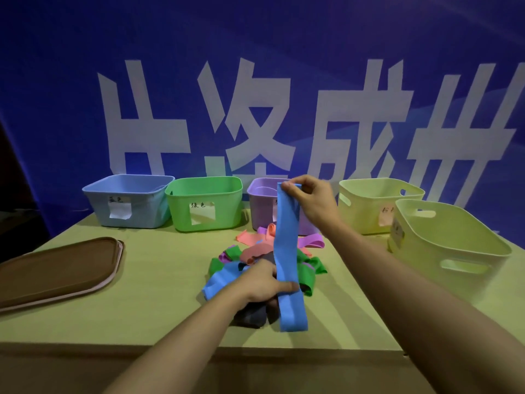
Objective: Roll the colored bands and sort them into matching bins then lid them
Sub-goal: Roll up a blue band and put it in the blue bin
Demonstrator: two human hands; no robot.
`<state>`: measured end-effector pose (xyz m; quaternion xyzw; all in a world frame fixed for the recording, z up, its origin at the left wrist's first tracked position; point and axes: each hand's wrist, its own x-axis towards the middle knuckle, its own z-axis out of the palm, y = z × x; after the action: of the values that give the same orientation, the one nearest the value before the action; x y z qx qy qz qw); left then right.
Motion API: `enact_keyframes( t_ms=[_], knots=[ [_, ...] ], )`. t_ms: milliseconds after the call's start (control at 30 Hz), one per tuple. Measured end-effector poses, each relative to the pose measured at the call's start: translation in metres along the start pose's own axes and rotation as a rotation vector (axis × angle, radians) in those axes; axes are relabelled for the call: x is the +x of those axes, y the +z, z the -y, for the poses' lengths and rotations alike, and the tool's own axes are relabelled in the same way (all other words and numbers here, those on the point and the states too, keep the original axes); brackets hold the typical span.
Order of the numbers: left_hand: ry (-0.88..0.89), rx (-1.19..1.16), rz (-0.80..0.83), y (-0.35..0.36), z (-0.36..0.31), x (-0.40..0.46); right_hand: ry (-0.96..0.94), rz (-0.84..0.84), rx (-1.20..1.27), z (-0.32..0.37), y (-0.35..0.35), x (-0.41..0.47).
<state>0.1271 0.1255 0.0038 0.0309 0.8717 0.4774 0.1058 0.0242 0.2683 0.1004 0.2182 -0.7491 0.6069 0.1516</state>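
Observation:
A long blue band (287,245) hangs stretched upright over a pile of coloured bands (255,257) on the table. My right hand (312,200) pinches its top end in front of the purple bin (261,194). My left hand (264,282) pinches the band lower down with the thumb across it; the loose bottom end lies on the table. Along the back stand a blue bin (127,200), a green bin (204,206) and two yellow bins (377,203), (449,251). The pile holds green, pink, purple, blue and dark bands.
A brown lid (56,268) lies flat at the table's left. The table's front edge (199,346) runs just below my forearms. A blue banner with large white characters hangs behind the bins. The nearer yellow bin sits close to my right forearm.

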Motion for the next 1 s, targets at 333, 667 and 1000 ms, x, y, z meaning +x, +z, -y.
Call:
enact_keyframes(
  t_ms=[333, 667, 1000],
  knots=[
    [-0.161, 0.384, -0.047, -0.06, -0.037, 0.007, 0.016, 0.062, 0.091, -0.032, 0.011, 0.014],
    [0.461, -0.389, -0.464, -0.082, -0.018, 0.08, 0.042, 0.114, 0.273, -0.057, 0.035, 0.019],
    [0.427, -0.431, -0.624, -0.07, 0.021, 0.116, 0.152, -0.041, 0.263, -0.098, 0.046, 0.015]
  ],
)
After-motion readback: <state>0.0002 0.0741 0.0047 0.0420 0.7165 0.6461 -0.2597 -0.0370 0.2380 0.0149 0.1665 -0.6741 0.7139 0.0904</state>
